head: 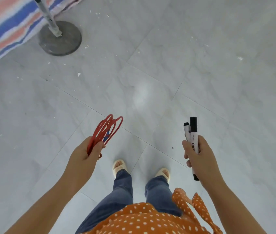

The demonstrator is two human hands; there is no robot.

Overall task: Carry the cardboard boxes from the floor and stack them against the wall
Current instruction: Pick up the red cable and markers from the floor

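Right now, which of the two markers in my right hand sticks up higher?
The thicker marker, nearer the right hand's palm; the thinner marker beside it ends lower.

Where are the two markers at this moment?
The markers stand upright in the right hand, at the right of the head view.

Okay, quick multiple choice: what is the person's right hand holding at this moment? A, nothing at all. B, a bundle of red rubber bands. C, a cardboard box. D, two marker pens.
D: the right hand grips two marker pens with black caps pointing up, while the red rubber bands are in the left hand; no cardboard box is in view.
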